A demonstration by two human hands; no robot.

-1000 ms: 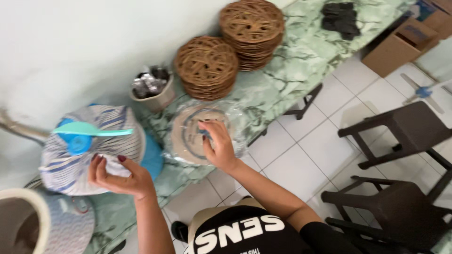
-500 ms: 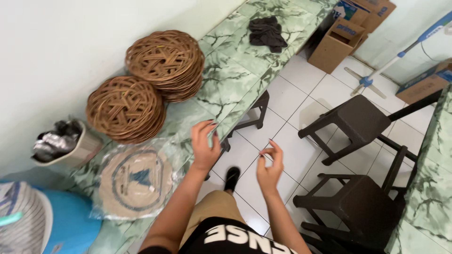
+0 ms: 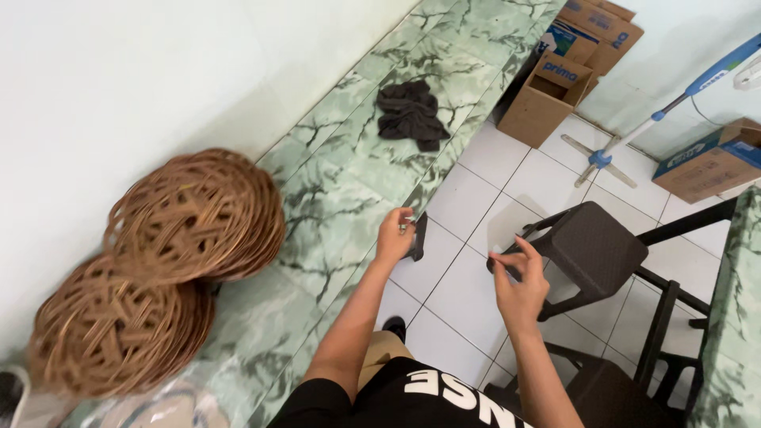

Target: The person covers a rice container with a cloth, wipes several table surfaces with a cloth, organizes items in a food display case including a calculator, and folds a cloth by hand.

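**A:** At centre frame, the left hand (image 3: 394,235) hovers at the edge of the green marble-patterned tabletop (image 3: 349,182), fingers pinched on something small that cannot be made out. What of the other?

**B:** The right hand (image 3: 519,281) hangs over the white tiled floor (image 3: 460,261), thumb and fingers drawn together; whether it grips anything cannot be told. Just beyond it stands a dark plastic stool (image 3: 594,246).

**A:** And the nearest goods?

**B:** Two stacks of round woven rattan placemats (image 3: 194,214) at left, on the tabletop and well apart from both hands. They look light and stiff, rough enough not to slip; the rim would seem the natural place to lift one.

**A:** Further up?

**B:** A crumpled dark cloth (image 3: 410,113), evidently soft and limp, best gathered at its middle.
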